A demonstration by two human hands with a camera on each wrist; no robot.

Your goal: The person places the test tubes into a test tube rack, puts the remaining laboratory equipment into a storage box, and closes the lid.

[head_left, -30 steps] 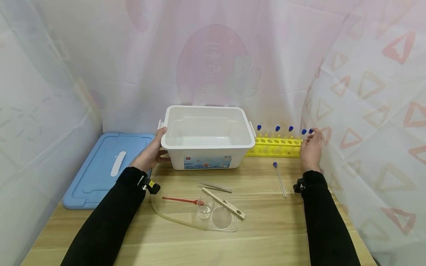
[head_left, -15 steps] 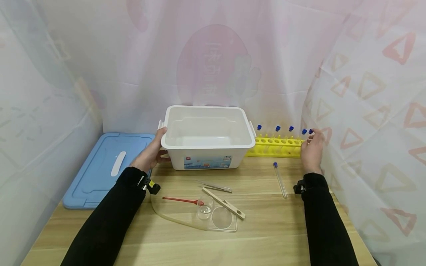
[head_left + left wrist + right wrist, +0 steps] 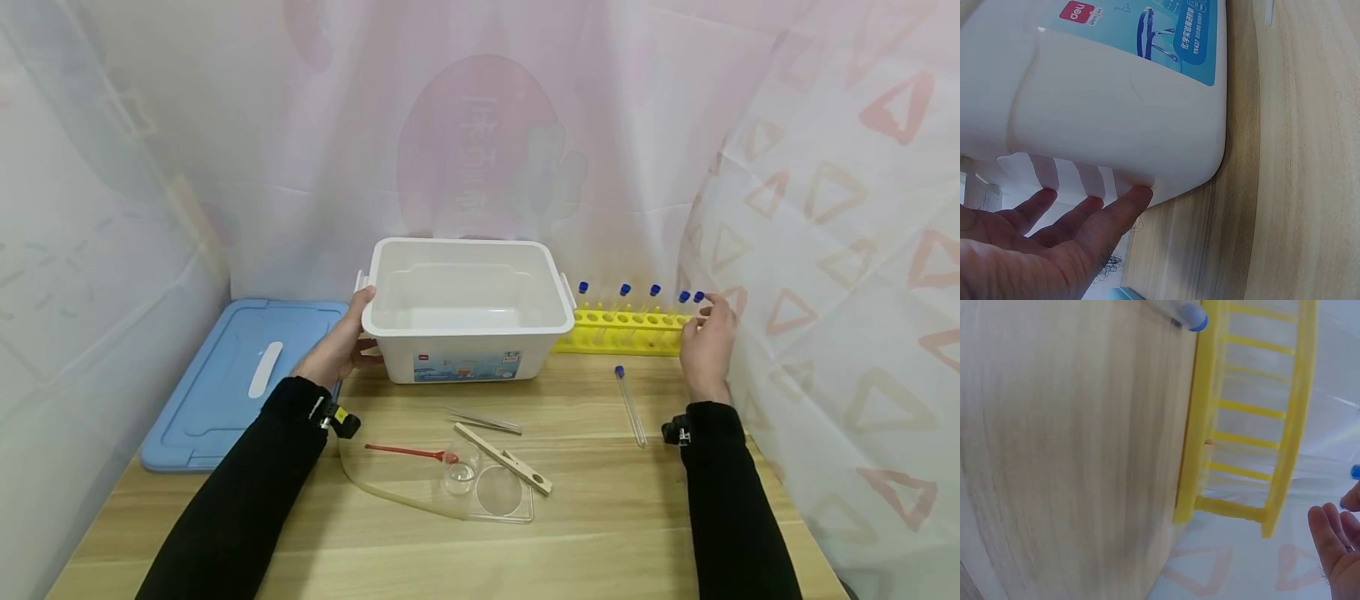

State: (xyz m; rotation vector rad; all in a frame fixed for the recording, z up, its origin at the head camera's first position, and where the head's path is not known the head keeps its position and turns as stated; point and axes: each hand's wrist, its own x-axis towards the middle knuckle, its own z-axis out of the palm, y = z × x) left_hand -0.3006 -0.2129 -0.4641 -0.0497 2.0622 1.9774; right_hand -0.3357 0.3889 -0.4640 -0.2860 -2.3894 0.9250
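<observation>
Six blue-capped tubes [image 3: 631,407] (one loose), one yellow rack [image 3: 615,350], one bin [image 3: 468,333], one lid [image 3: 232,383]

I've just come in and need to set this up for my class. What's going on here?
A person's left hand touches the side of the white box, and their right hand is at the last blue-capped tube in the yellow rack; whether it grips the tube isn't clear. Another capped tube lies on the table. The blue lid is off, left of the box. Tweezers and a wooden clamp lie in front.
</observation>
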